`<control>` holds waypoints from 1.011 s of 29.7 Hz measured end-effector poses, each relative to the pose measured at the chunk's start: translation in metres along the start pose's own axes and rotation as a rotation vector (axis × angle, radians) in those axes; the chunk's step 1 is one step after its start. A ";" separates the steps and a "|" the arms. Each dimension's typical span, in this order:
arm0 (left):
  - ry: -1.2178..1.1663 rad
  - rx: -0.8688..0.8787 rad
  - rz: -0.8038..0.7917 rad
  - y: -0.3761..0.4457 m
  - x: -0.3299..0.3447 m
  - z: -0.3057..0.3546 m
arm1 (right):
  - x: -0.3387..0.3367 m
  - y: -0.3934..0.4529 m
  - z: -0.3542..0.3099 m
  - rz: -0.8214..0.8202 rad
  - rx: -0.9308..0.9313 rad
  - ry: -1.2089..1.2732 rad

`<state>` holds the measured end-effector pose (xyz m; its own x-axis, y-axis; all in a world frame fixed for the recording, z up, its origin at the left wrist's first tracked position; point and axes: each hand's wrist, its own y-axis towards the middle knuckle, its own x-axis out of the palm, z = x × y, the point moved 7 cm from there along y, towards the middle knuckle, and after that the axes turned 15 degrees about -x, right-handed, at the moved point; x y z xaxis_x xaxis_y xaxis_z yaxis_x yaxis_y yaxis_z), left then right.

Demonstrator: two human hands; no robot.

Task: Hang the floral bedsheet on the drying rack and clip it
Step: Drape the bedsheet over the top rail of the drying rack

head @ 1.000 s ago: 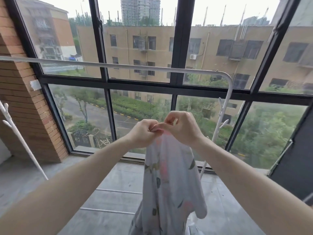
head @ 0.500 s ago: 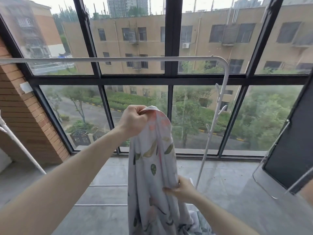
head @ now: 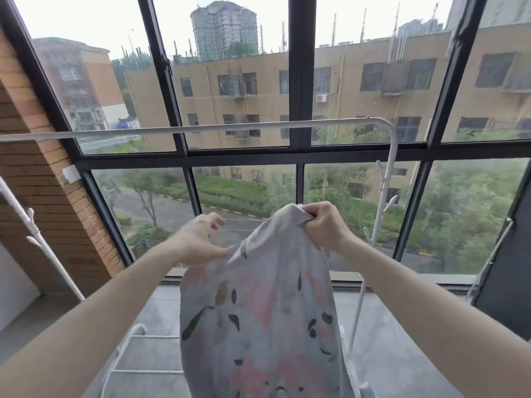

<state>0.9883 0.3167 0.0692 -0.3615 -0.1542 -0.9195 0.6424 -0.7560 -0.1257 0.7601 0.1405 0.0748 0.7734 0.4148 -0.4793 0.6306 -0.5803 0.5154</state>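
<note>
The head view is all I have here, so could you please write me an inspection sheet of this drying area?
Surface: grey tiled floor, with bare patches showing.
Job's things: floral bedsheet held bunched below the white drying rack top rail, not yet hung.
Clutter: nothing seen; no clips visible.
Hands: right hand grips the sheet's top edge; left hand pinches a lower fold.
Cables: nothing seen.
Surroundings: black-framed window, brick wall at left, buildings and trees outside.
</note>
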 end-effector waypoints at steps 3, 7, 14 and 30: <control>-0.052 0.281 -0.039 -0.029 0.012 0.062 | 0.024 0.016 -0.041 -0.175 -0.171 -0.031; 0.009 0.401 0.033 -0.026 0.024 0.087 | 0.043 0.003 -0.062 -0.256 -0.270 0.015; -0.173 0.439 0.304 -0.013 0.016 0.067 | 0.050 -0.090 0.044 -0.230 0.122 -0.024; -0.382 0.571 0.252 -0.042 -0.014 0.105 | 0.094 -0.169 0.155 -0.249 0.498 -0.114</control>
<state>0.8956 0.2835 0.1261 -0.5263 -0.4996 -0.6881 0.3225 -0.8660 0.3821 0.7164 0.1689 -0.1680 0.5757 0.5195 -0.6315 0.6653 -0.7466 -0.0076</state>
